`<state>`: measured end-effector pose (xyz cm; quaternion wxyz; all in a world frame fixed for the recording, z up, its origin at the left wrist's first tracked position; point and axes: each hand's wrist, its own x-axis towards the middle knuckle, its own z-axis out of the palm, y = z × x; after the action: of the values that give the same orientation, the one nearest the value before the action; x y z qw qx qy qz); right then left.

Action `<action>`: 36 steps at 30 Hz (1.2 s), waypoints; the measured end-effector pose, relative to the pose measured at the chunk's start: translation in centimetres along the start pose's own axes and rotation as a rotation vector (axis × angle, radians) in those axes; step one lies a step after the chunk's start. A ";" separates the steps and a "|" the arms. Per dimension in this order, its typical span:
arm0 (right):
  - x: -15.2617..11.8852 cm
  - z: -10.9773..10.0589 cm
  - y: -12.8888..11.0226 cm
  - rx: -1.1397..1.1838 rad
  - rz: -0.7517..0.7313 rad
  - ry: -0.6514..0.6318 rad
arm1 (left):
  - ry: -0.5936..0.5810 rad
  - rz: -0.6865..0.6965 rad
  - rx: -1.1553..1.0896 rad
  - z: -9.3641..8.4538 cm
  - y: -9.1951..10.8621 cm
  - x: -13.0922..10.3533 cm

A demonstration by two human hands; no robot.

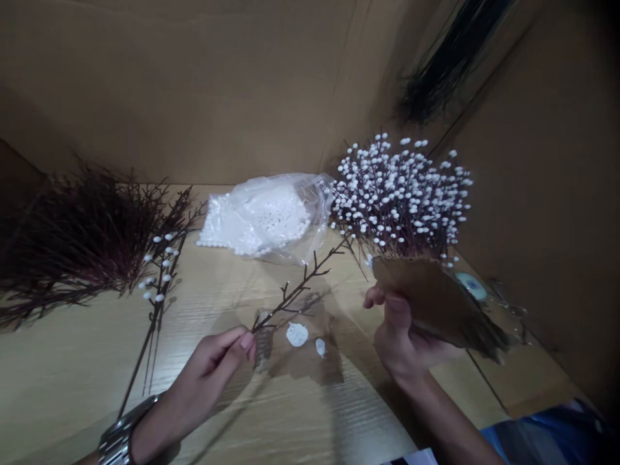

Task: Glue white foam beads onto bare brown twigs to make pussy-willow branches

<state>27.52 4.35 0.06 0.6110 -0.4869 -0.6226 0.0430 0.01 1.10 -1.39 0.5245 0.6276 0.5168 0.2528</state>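
My left hand (217,365) pinches the end of a bare brown twig (295,292), which slants up to the right above the table. My right hand (404,336) holds a piece of brown cardboard (431,300), its thumb against the near edge. Between the hands, two white blobs (297,334) lie on a brownish patch (303,368) on the table. Behind the twig sits a clear plastic bag (271,213) of small white balls. A twig with white balls (162,278) lies to the left of my left hand.
Dark bare twigs (87,239) are heaped at the left. A bunch of twigs with white tips (402,194) stands at the back right. Beside the cardboard are a pale blue item (471,286) and a small metal object (518,313). Brown cardboard walls (174,90) rise behind.
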 end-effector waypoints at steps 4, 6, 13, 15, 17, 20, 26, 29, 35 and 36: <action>0.5 0.9 -0.1 0.001 0.013 0.082 | -0.007 0.011 0.004 0.0 -0.2 0.0; 0.6 1.3 -0.1 -0.006 0.006 0.068 | -0.004 0.019 0.011 -0.1 -0.3 0.0; 0.6 1.4 -0.3 0.007 -0.026 0.038 | 0.010 0.033 0.020 0.0 -0.4 0.0; 0.7 1.3 -0.2 0.012 -0.025 0.019 | 0.008 0.029 0.027 0.0 -0.4 0.0; 0.7 1.3 -0.1 0.023 -0.023 0.003 | 0.006 0.027 0.030 0.1 -0.4 0.1; 0.7 1.2 0.0 0.037 -0.017 -0.009 | 0.008 0.028 0.034 0.0 -0.3 0.1; 0.8 1.2 0.0 0.061 0.000 -0.035 | 0.011 0.024 0.032 0.0 -0.4 0.0; 0.8 1.2 -0.1 0.051 -0.001 -0.037 | 0.021 0.020 0.048 0.0 -0.4 0.0; 0.8 1.3 -0.1 0.043 0.001 -0.043 | 0.014 0.027 0.070 0.0 -0.4 0.1; 0.8 1.3 -0.1 0.041 0.004 -0.040 | 0.012 0.029 0.066 0.0 -0.4 0.2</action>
<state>26.55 5.51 0.36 0.6082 -0.4745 -0.6328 0.0670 -0.13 1.23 -1.77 0.4967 0.6503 0.5190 0.2471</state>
